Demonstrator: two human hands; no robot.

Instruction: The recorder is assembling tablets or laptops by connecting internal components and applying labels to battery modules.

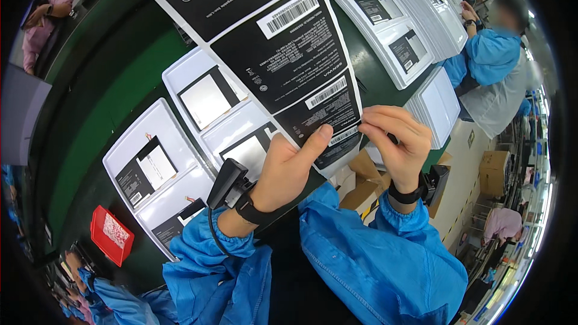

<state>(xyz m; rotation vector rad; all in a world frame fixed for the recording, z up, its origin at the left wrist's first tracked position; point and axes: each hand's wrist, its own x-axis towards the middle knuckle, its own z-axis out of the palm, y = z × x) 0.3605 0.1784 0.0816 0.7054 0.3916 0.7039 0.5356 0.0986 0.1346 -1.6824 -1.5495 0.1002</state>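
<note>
A long sheet of black labels [283, 63] with white barcode strips stretches up and away in front of me. My left hand [283, 171] grips its near end, thumb on top and the other fingers hidden beneath. At the sheet's right edge my right hand [397, 141] is closed in a pinch, thumb and fingertips together on the edge beside a label. Whether a label's corner is lifted there is too small to tell. Below and left of the sheet, a white plastic tray [129, 147] holds flat battery packs [158, 165], silver-white with black labels.
Another white tray [180, 72] with battery packs lies partly under the sheet. A red box [99, 235] with small pale pieces stands at the near left. Stacked white trays [442, 93] fill the right, where a co-worker in a blue sleeve [490, 54] works. A cardboard box [367, 174] is below.
</note>
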